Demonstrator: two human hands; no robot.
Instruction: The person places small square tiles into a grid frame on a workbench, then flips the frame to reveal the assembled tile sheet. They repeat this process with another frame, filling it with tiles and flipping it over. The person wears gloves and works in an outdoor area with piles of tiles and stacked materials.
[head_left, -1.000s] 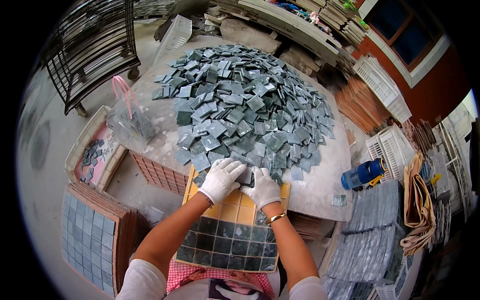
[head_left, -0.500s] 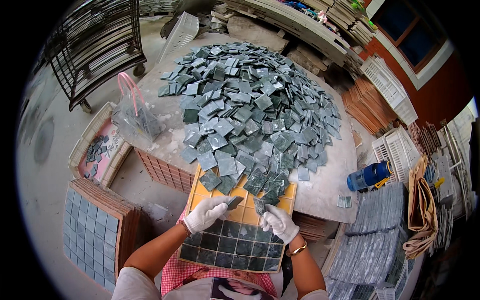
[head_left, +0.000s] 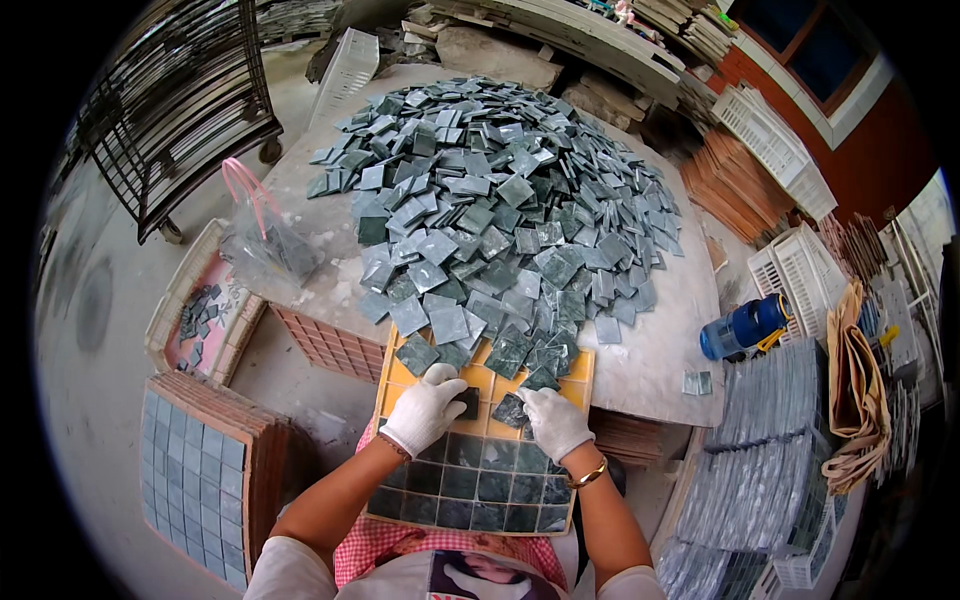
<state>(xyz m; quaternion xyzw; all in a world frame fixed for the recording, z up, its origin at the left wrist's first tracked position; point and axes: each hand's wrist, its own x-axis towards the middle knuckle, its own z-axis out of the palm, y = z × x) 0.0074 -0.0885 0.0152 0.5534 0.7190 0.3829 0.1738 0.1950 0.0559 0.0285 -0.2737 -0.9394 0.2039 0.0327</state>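
Note:
A yellow gridded tray [head_left: 578, 376] lies in front of me, its near rows filled with dark green square stone tiles [head_left: 459, 483]. My gloved left hand [head_left: 425, 408] presses its fingers against a dark tile [head_left: 466, 403] lying low over the grid. To its right, my gloved right hand [head_left: 556, 424] grips another dark tile [head_left: 511, 409], which sits at a slant. Some loose tiles [head_left: 510, 350] have spilled onto the tray's far end from the big heap [head_left: 500, 215]. The fingertips are partly hidden behind the gloves.
The heap covers much of a pale table [head_left: 680, 340]. Right of it are a blue bottle [head_left: 745, 327], stacked grey tiles [head_left: 755, 450] and white crates [head_left: 800, 275]. On the left stand tile-filled boards [head_left: 195, 470], a basket of chips [head_left: 158, 330], a clear bag [head_left: 265, 245] and a wheeled rack [head_left: 180, 110].
Both hands have lowered toward the tray with their tiles. The left hand's tile now lies over the grid; the right hand's tile has tipped flatter. The view has shifted slightly.

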